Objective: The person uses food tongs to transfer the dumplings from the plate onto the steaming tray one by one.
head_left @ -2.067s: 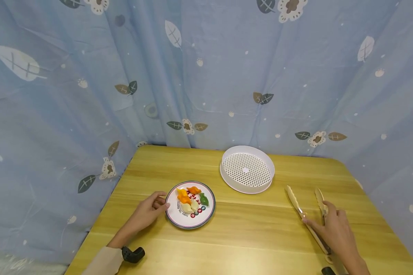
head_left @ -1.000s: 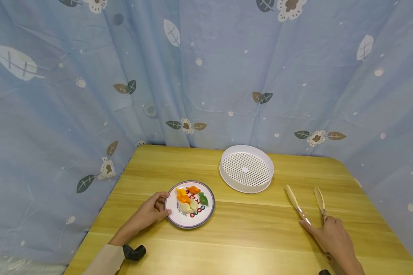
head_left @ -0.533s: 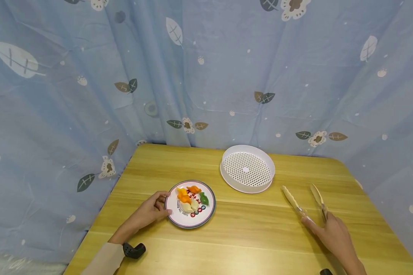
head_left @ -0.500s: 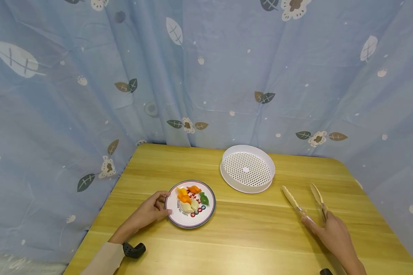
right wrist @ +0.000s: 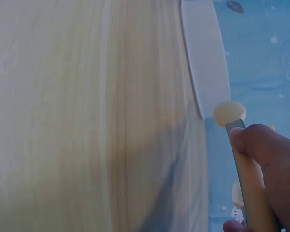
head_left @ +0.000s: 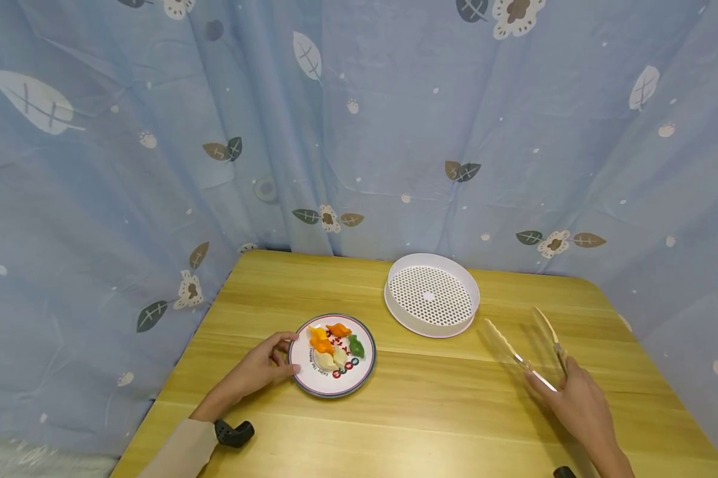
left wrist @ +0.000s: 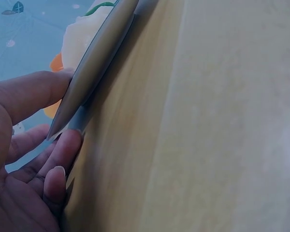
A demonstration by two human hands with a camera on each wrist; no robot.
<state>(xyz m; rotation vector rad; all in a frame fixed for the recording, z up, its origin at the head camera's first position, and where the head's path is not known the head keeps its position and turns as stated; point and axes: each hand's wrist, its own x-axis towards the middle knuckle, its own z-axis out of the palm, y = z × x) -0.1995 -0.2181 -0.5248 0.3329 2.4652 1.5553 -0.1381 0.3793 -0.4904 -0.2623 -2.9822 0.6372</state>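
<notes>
My left hand (head_left: 254, 368) grips the near-left rim of a round white plate (head_left: 347, 386), thumb on top and fingers beneath in the left wrist view. On the plate lie several small dumpling-shaped pieces: yellow and orange ones (head_left: 321, 344), a green one (head_left: 355, 346) and cream ones (head_left: 325, 361). At the right, my right hand (head_left: 580, 401) holds metal tongs (head_left: 519, 359) with pale scalloped tips. The tongs' arms are spread apart with nothing between them, and their shadow falls on the table. In the right wrist view the thumb presses one tong arm (right wrist: 253, 186).
A white round steamer basket (head_left: 430, 329) with a perforated floor stands at the back middle of the wooden table (head_left: 430, 405). Behind the table hangs a blue patterned curtain (head_left: 382, 133), close to its back edge.
The right hand has taken hold of the tongs and lifted them, their tips shifting left and away from me. The left thumb has come onto the plate's rim. Plate and basket stay put.
</notes>
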